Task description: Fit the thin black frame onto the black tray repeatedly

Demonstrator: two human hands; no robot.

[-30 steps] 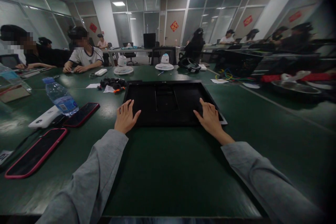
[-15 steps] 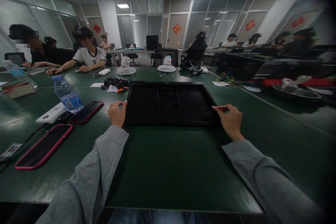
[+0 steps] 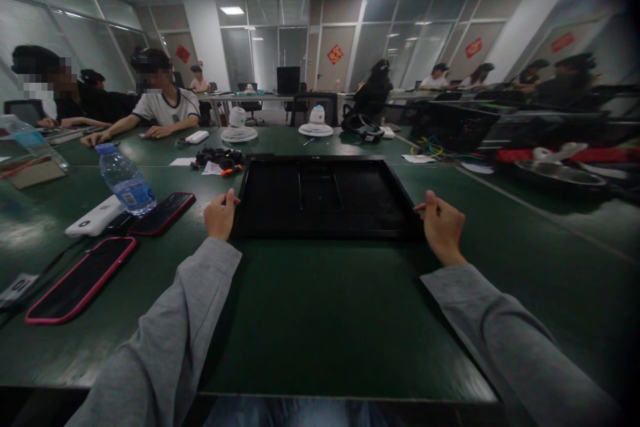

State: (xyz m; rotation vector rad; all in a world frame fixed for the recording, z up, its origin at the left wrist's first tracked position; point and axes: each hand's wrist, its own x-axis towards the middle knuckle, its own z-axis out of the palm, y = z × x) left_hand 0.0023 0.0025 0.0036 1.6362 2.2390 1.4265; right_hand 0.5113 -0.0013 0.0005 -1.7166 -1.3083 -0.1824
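Note:
A flat black monitor back panel (image 3: 325,197) lies face down on the green table (image 3: 320,320) in front of me. My left hand (image 3: 220,215) grips its left edge, fingers curled around the rim. Over on the panel's right edge, my right hand (image 3: 443,227) is closed in the same way. Both grey sleeves reach forward from the near table edge.
To the left lie a water bottle (image 3: 124,179), a white power bank (image 3: 95,216), and two red-cased phones (image 3: 163,213) (image 3: 80,279). Two small white fans (image 3: 239,128) (image 3: 316,123) and black parts (image 3: 217,159) sit beyond the panel. People sit at the far left and back.
My hands went from lying flat on the panel's near corners to gripping its left and right edges. The view shifted slightly; the panel looks barely moved.

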